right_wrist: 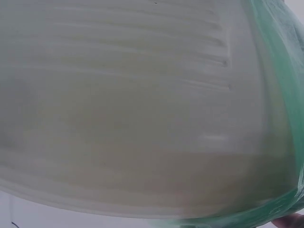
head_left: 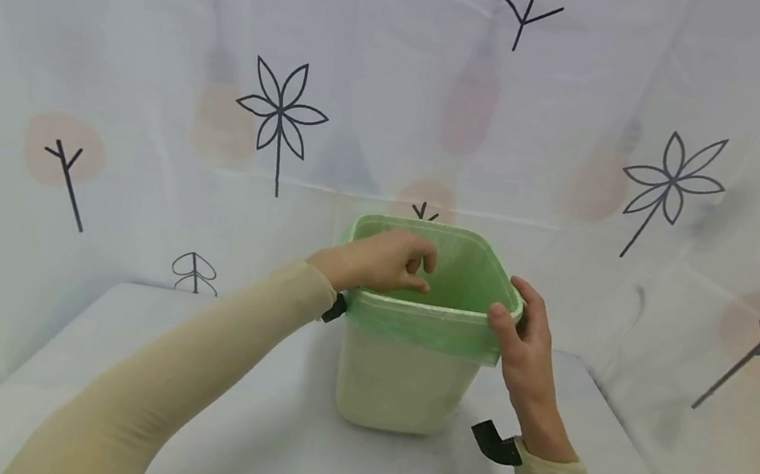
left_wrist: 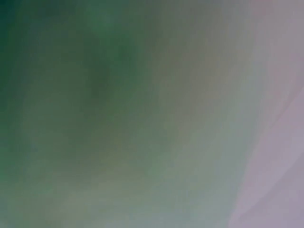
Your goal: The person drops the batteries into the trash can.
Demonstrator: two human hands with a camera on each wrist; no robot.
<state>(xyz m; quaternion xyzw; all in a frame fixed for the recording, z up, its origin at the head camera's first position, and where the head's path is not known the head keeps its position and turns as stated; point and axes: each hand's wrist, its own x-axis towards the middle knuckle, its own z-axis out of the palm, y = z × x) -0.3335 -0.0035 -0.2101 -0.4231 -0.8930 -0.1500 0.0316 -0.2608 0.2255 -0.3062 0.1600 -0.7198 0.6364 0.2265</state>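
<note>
A pale trash bin [head_left: 406, 386] stands on the white table, lined with a thin green trash bag [head_left: 421, 330] folded down outside its rim. My right hand [head_left: 527, 355] grips the bin's right front corner, thumb over the rim and fingers around the outside. Over the bin's mouth is my left hand [head_left: 384, 260], its wrist by the left rim. Its fingers curve loosely, with a gap to the thumb and nothing visible between them. The right wrist view shows the bin's ribbed side [right_wrist: 142, 109] and the bag's overhanging edge [right_wrist: 285, 85]. Only blurred green fills most of the left wrist view.
The white table [head_left: 236, 427] extends around the bin. Behind and beside it hangs a pale cloth [head_left: 389, 68] printed with black flowers and twigs. A black strap piece [head_left: 497, 444] sits at the right wrist, and another [head_left: 335, 308] at the left.
</note>
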